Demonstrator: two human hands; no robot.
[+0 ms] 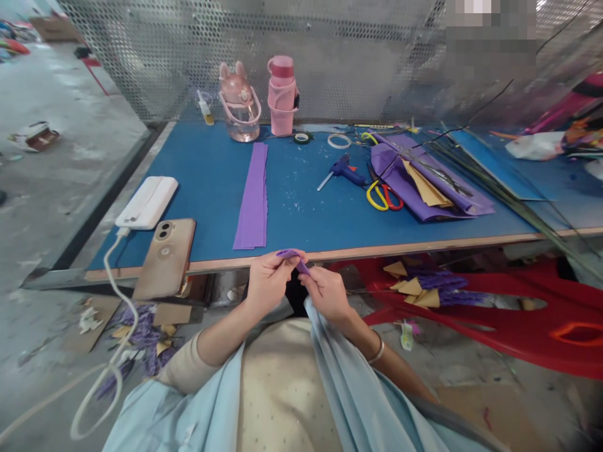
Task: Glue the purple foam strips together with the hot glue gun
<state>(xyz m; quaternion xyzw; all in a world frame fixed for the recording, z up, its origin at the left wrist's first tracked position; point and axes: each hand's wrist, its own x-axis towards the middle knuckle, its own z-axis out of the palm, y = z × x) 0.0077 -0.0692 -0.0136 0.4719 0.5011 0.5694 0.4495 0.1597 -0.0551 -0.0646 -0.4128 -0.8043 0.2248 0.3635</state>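
Both my hands meet just over the table's front edge. My left hand (271, 276) is closed, pinching one end of a small purple paper strip (302, 268). Close beside it, my right hand (326, 290) pinches the strip's other part between thumb and fingers. The strip looks folded or curled, and much of it is hidden by my fingers. On the table beyond my hands lies a stack of long purple paper strips (253, 201), its edges slightly uneven.
The blue table (301, 226) holds a phone (166, 260), a white power bank (147, 202), a pink tumbler (281, 97), a clear pink bottle (241, 110), a blue glue gun (346, 169), scissors (384, 196) and purple sheets (405, 182). A red chair (513, 326) with purple flowers stands right.
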